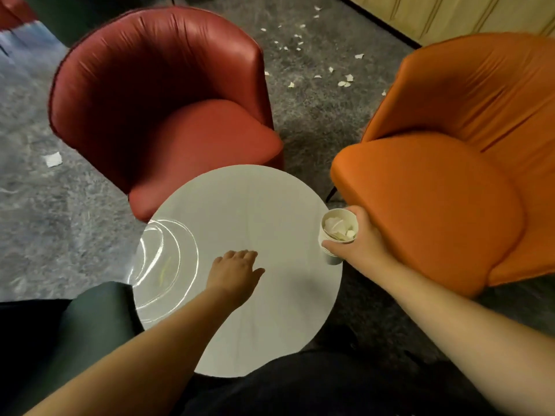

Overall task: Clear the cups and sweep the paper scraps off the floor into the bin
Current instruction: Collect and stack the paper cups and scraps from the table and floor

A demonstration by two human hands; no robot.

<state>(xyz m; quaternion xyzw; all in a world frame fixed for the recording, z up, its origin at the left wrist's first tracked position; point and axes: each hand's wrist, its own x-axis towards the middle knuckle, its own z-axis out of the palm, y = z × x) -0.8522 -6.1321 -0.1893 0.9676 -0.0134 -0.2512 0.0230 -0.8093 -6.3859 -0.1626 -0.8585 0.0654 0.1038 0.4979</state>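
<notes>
One stack of paper cups (pixel 338 235) sits in your right hand (pixel 362 238) at the right edge of the round white surface (pixel 240 205), fingers and thumb curled round its wall. The stack stands upright, mouth to the camera, with crumpled white bits inside the top cup; how many cups are nested is hard to tell. It hangs at the rim, in lower right of centre, just beside the seat of the orange chair (pixel 444 190).

Your left hand (pixel 237 270) lies spread over the middle of the surface, palm down, fingers straight and pointing toward the top of the frame, holding nothing; whether it touches the top cannot be told. The cups lie to its right, so the right hand is plainly the one to carry them off.

Paper scraps (pixel 345 82) are scattered on the grey carpet (pixel 312 115) in the upper middle of the frame, in the gap between the red chair (pixel 168 115) and the orange one, well apart from either hand. A larger white piece (pixel 53 159) lies alone at the left edge, left of the red chair. No bin or broom shows anywhere in view. Judged from this, the cups are nearly cleared and the sweeping has not begun; reaching the scraps means going round the chairs.
</notes>
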